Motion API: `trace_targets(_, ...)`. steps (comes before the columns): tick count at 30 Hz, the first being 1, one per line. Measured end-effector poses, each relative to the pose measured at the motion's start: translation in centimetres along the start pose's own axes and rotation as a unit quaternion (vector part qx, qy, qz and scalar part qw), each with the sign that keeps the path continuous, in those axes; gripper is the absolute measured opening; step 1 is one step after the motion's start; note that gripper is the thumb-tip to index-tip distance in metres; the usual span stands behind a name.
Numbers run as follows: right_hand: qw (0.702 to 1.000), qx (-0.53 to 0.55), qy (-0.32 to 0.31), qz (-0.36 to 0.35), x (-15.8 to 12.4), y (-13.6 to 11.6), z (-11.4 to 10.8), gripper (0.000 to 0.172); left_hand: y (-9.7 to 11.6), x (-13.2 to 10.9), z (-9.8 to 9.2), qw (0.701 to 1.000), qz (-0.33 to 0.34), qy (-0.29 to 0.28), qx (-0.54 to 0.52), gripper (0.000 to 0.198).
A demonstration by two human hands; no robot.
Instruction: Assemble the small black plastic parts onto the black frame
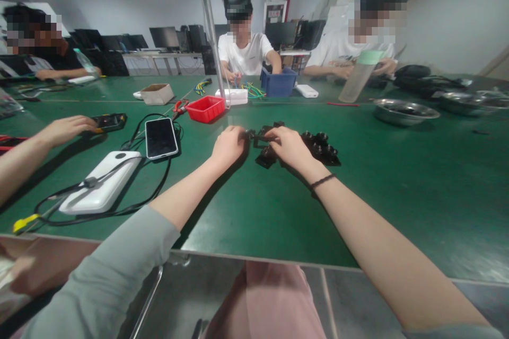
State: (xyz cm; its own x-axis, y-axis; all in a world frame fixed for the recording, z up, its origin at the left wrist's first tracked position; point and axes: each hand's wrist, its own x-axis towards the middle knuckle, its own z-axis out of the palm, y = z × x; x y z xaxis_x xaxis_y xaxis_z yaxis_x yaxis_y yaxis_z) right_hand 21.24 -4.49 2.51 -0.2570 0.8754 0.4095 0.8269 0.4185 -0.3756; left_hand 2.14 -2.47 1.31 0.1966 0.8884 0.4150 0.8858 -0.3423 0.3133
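Observation:
Both my hands reach out over the green table (pixel 258 206) to a heap of small black plastic parts (pixel 318 147). My left hand (pixel 228 144) is closed in a pinch on a black part (pixel 254 136) at the heap's left end. My right hand (pixel 290 147) lies on the heap with its fingers curled round the same black part. The fingertips of both hands are hidden behind the knuckles.
A phone (pixel 160 137), a white power bank (pixel 104 183) and black cables lie at the left. A red tray (pixel 205 108), blue bin (pixel 278 83), cardboard box (pixel 157 94) and metal bowls (pixel 405 111) stand farther back. A neighbour's hand (pixel 66 128) rests by a meter (pixel 109 122); three people sit opposite.

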Motion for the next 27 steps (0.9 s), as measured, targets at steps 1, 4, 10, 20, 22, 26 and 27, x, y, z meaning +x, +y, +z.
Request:
trace_targets(1,1.000,-0.001,0.002,-0.002,0.0,0.0,0.0,0.033,0.0,0.0,0.0,1.000,-0.002,-0.002,0.000,0.027)
trace_targets(4,1.000,-0.013,0.010,-0.010,0.1,0.0,0.0,0.029,0.1,0.0,-0.1,1.000,-0.010,-0.006,0.001,0.027)
trace_targets(10,0.999,-0.024,0.020,-0.013,0.0,0.2,0.1,0.025,-0.2,0.1,0.0,1.000,-0.015,-0.008,-0.007,0.029)
trace_targets(20,0.997,-0.011,0.069,-0.034,0.0,0.9,0.5,0.023,-0.6,0.2,0.4,0.998,0.012,0.025,-0.050,0.032)
trace_targets(22,0.996,0.000,0.080,-0.036,0.0,1.0,0.7,0.023,-0.5,0.2,0.5,0.998,0.021,0.030,-0.060,0.031)
trace_targets(26,0.995,0.009,0.090,-0.042,0.1,1.1,0.7,0.023,-0.4,0.2,0.7,0.994,0.044,0.049,-0.091,0.028)
trace_targets(27,0.995,0.008,0.089,-0.042,0.1,1.1,0.7,0.023,-0.4,0.2,0.8,0.992,0.051,0.056,-0.099,0.028)
